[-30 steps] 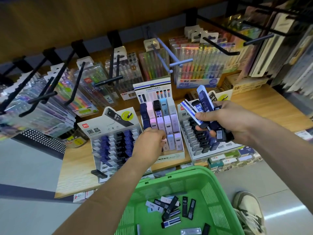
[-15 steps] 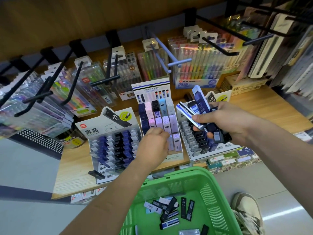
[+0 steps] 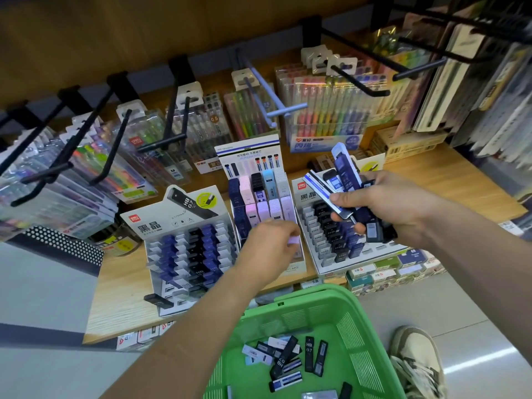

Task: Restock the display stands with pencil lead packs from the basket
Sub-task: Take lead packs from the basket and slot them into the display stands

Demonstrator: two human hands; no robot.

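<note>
Green plastic basket (image 3: 305, 309) sits lowest in the view, below the front edge of the wooden shelf (image 3: 121, 298). A loose scatter of black, white and blue pencil lead packs (image 3: 288, 361) lies flat on its floor.

Three display stands are lined up on the shelf. The left white card stand (image 3: 149, 226) holds rows of black and dark blue packs. A single black pack (image 3: 158, 300) lies loose at its front edge. The middle stand with the striped header (image 3: 247, 151) holds navy, pink, pale blue and lilac packs. The right white card stand (image 3: 308, 194) is partly filled with black and blue packs.

The left hand (image 3: 270, 249) reaches over the basket to the front of the middle stand. Its fingers are curled, pinching a pale lilac pack (image 3: 294, 240) at the front row. The right hand (image 3: 383, 208) hovers above the right stand, clenched around a fanned bundle of dark blue, black and white packs (image 3: 342, 171).

Clear pen sets (image 3: 331, 110) hang on black hooks behind the stands. A beige shoe (image 3: 417, 358) stands on the floor just beside the basket.
</note>
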